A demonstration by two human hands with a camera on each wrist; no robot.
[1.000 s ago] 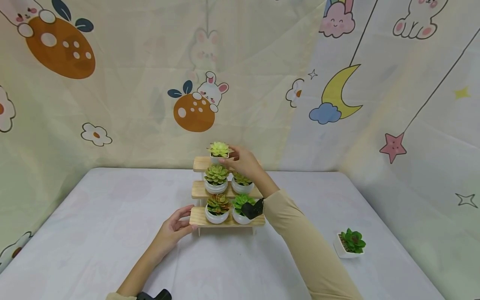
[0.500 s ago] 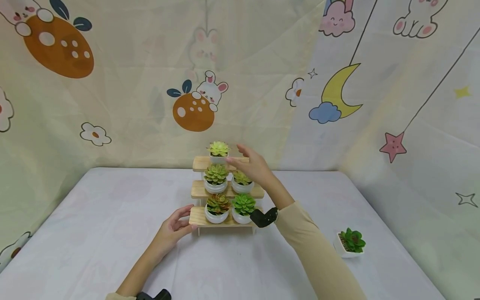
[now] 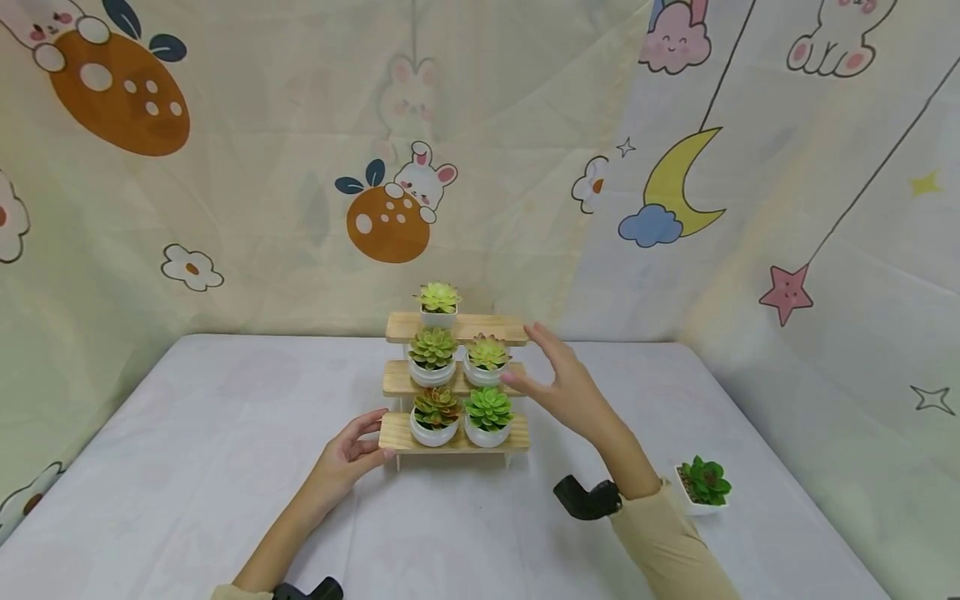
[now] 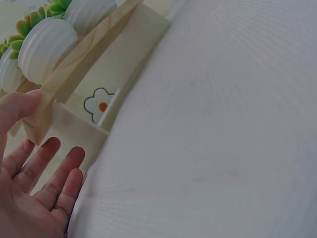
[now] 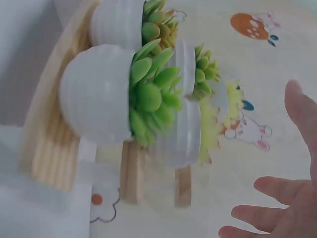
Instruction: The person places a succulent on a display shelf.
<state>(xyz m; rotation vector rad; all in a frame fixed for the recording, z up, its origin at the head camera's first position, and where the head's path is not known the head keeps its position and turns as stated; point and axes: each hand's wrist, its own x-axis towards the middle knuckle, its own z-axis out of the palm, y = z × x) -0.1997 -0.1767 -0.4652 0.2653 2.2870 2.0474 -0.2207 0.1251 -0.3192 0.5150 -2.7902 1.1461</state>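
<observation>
A three-tier wooden plant stand [image 3: 454, 447] holds potted succulents. Two white round pots are on the bottom tier, a reddish-green succulent [image 3: 437, 408] and a bright green succulent [image 3: 489, 408]. Two more sit on the middle tier, a green succulent [image 3: 432, 348] and a pink-tipped succulent [image 3: 487, 353]. At the left of the top tier is a pale yellow-green succulent [image 3: 438, 297] in a white square pot. My left hand [image 3: 347, 457] holds the left end of the bottom board, thumb at the front edge. My right hand [image 3: 562, 385], fingers spread, hovers right of the stand, holding nothing.
A dark green succulent [image 3: 705, 481] in a white square pot stands on the table at the right, beside my right sleeve [image 3: 671, 533]. White cloth covers the table [image 3: 225, 467]. A printed curtain [image 3: 510, 208] hangs close behind the stand.
My right hand has let go of the pale yellow-green succulent on the top tier and drawn back right and toward me. The left hand has stayed at the bottom board.
</observation>
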